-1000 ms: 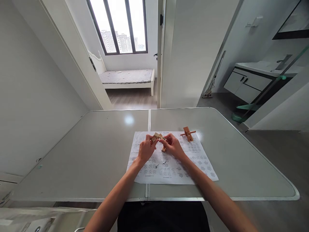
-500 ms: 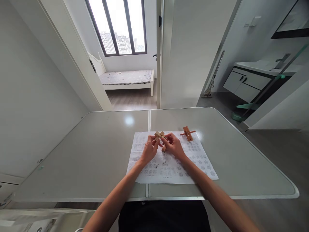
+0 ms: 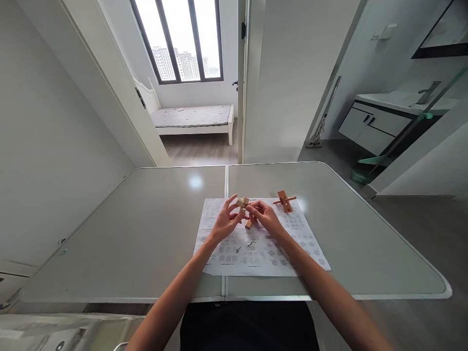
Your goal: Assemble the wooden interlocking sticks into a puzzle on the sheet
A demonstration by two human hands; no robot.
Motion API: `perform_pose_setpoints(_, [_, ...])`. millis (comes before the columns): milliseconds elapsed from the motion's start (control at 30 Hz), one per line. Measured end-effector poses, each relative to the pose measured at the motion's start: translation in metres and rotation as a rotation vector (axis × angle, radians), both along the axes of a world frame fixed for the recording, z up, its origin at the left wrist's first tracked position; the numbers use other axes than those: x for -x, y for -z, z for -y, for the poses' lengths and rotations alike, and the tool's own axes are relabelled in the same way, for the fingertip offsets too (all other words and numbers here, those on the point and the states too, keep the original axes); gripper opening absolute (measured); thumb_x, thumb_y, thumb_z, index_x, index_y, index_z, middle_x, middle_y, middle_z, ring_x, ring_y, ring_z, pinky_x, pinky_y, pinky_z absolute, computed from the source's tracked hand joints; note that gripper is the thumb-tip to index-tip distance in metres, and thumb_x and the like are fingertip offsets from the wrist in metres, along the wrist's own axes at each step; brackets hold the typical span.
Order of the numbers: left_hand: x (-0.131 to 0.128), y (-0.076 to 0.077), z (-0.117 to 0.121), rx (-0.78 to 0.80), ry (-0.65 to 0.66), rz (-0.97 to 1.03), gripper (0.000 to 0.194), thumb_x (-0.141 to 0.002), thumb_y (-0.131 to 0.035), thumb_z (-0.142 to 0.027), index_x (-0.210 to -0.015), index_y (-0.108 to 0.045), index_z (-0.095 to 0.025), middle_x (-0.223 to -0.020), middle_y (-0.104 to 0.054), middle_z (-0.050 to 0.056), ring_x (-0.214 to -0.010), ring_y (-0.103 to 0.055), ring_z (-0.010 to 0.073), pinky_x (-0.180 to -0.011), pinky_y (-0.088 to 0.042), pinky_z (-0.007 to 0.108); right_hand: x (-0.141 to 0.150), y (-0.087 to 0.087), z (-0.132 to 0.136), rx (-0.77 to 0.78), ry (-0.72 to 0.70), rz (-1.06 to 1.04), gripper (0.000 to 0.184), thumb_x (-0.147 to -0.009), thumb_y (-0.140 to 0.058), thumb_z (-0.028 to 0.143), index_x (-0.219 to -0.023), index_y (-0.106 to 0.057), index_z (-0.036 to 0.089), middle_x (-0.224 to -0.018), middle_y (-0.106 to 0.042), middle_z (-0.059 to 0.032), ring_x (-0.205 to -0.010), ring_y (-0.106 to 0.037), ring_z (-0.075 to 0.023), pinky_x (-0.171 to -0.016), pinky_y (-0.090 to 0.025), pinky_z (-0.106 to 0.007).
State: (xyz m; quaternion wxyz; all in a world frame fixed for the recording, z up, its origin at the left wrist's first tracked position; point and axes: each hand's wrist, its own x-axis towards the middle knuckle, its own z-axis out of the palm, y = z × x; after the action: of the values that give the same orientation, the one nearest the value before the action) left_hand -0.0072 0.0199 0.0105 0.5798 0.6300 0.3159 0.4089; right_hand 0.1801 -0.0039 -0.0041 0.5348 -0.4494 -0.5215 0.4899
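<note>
White paper (image 3: pixel 234 271) underlies the left hand (image 3: pixel 225 222), fingers parted against pale wooden blocks (image 3: pixel 241 202) near its far edge; the right hand (image 3: pixel 268 219) pinches them beside 1 brown block (image 3: pixel 249 224); 1 orange-brown crosspiece (image 3: pixel 284 201) sits at the far right corner.

Compared with one second ago, the light wooden blocks (image 3: pixel 242 202) are being held slightly closer to the right edge of the printed sheet (image 3: pixel 263 271). The left hand (image 3: pixel 224 222) is being opened, its index finger being extended toward the sheet's far edge. The right hand (image 3: pixel 266 217) is being shifted slightly toward the sheet's right edge.
</note>
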Motion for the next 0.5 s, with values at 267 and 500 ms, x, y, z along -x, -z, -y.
perform_pose_setpoints(267, [0.0059,-0.0082,-0.0004,0.023,0.116,-0.058,0.065,-0.088,-0.077,-0.038,-0.147,-0.053,-0.026,-0.144,-0.062,0.015,-0.09,-0.078,0.0223,-0.068,-0.056,0.027,-0.0068,-0.0071,0.0032,0.035,-0.101,0.099,0.052,-0.083,-0.07,0.073,-0.085,-0.058,0.022,-0.072,-0.066,-0.0008,-0.063,-0.062,-0.0175,-0.061,-0.052,-0.031])
perform_pose_setpoints(500, [0.0079,0.0003,-0.0054,0.015,0.106,-0.062,0.067,-0.086,-0.08,-0.042,-0.146,-0.054,-0.025,-0.13,-0.067,0.013,-0.084,-0.077,0.0203,-0.065,-0.057,0.027,-0.0097,-0.0001,0.0004,-0.077,-0.041,0.272,0.05,-0.086,-0.069,0.07,-0.093,-0.062,0.022,-0.077,-0.072,-0.0036,-0.064,-0.067,-0.0205,-0.06,-0.052,-0.032])
